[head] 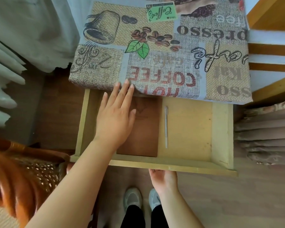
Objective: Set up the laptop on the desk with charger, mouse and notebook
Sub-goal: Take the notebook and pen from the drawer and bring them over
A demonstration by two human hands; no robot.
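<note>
A pale wooden drawer (220, 129) stands pulled out from under the desk (155, 46), which a coffee-print cloth covers. Inside lies a brown notebook (145, 129), flat, on the left half. A slim silver pen (166, 127) lies just right of it. My left hand (117, 116) reaches into the drawer with straight fingers spread over the notebook's left side, fingertips at the cloth's hanging edge. My right hand (163, 178) is under the drawer's front board (187, 168), fingers hidden beneath it. No laptop, charger or mouse is in view.
An orange wicker chair (23, 175) stands at the lower left. White curtains (15, 46) hang at the left. A wooden shelf unit (273, 50) is at the right, with folded brown fabric (266, 132) below it. My feet (141, 199) stand on the wood floor.
</note>
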